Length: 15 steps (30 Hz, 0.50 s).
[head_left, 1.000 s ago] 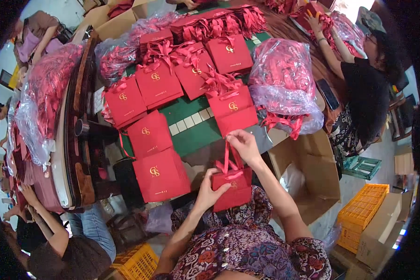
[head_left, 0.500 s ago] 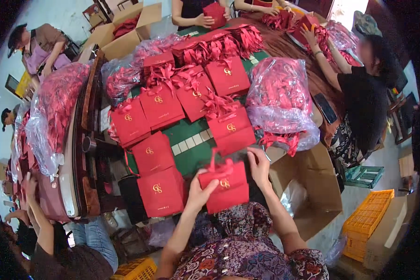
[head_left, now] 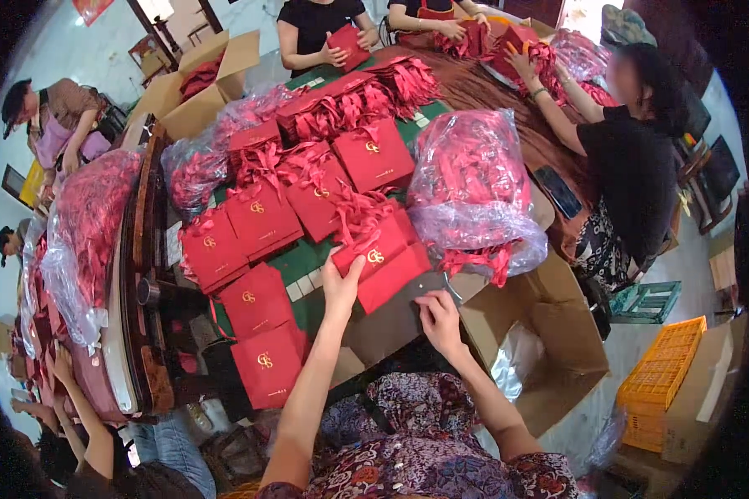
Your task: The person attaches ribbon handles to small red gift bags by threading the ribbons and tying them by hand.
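Note:
My left hand grips the lower left edge of a red paper gift bag, its thumb over the front. The bag lies on or against the pile of red bags, with loose red ribbons heaped at its top. Just right of and below it, my right hand hangs over the near table edge, fingers curled together; whatever is in them is too small to make out. More red gift bags with gold lettering stand to the left, among them a near one and one above it.
A clear plastic sack of red ribboned bags stands right of the pile. An open cardboard box sits below it, near an orange crate. A dark cup is at the left. Other people work around the table.
My left hand has carried the red gift bag from near my lap forward to the pile. My right hand has come lower and its fingers have curled in. The whole view has shifted.

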Motion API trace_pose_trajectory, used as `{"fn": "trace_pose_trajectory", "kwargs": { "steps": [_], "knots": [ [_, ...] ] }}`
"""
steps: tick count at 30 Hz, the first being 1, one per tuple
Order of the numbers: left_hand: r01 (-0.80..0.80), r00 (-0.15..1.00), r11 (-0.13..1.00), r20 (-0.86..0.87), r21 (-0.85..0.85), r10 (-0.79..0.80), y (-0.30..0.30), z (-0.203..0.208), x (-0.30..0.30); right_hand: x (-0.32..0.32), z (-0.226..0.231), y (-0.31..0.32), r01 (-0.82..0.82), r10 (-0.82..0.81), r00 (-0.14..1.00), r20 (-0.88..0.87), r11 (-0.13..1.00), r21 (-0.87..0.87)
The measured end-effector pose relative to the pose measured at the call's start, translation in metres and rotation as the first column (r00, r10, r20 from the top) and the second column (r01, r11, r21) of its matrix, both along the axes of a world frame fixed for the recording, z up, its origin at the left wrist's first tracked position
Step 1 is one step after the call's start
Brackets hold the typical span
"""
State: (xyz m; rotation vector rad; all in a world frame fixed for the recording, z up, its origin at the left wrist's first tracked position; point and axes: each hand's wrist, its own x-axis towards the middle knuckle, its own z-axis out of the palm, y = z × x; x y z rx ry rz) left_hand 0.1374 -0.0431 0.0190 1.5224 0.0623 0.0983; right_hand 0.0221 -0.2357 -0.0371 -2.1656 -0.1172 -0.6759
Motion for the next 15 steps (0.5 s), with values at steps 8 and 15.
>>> {"fn": "trace_pose_trajectory", "kwargs": {
  "steps": [8,15],
  "knots": [
    [-0.269,0.951,0.761,0.286,0.590,0.114,-0.016,-0.013,0.005,-0.008,0.007,-0.006,-0.056,0.057,0.998,-0.010,0.998,0.036],
    [-0.380,0.902,0.769,0.390,0.514,0.185,-0.010,-0.019,-0.012,0.005,0.029,-0.028,0.123,-0.116,0.991,0.059,0.982,-0.141]
  ]
}}
